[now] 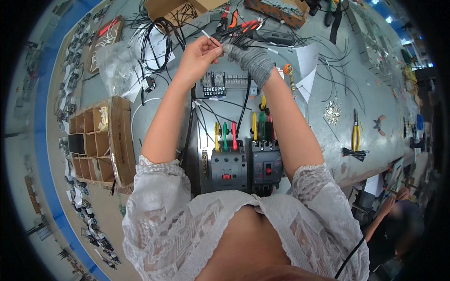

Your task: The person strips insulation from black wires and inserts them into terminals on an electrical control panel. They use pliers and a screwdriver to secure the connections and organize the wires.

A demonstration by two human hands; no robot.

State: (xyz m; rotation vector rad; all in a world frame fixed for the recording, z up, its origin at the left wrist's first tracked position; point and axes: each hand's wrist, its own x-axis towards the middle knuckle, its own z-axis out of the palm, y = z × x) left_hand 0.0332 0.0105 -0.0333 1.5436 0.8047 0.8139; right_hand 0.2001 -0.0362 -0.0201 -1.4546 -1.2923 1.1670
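Above a metal panel, my two hands meet at the far middle of the bench. My left hand (199, 57) is closed in a pinch on a thin black wire; a white marker sleeve (206, 34) sits at the wire's tip. Against it is my right hand (248, 58), in a grey knitted glove, closed around several black wires (240, 38); its fingertips are partly hidden. Below the hands lie a row of small black relays (213, 84) and a terminal strip (238, 82). Nearer to me are two circuit breakers (228, 171) with yellow, green and red cables (234, 136).
A cardboard compartment box (123, 140) stands at the left, beside a clear plastic bag (115, 68). Coiled black cable (157, 47) and red-handled tools (234, 19) lie at the back. Yellow-handled pliers (356, 136) and loose metal terminals (332, 112) are at right. Another person works at lower right.
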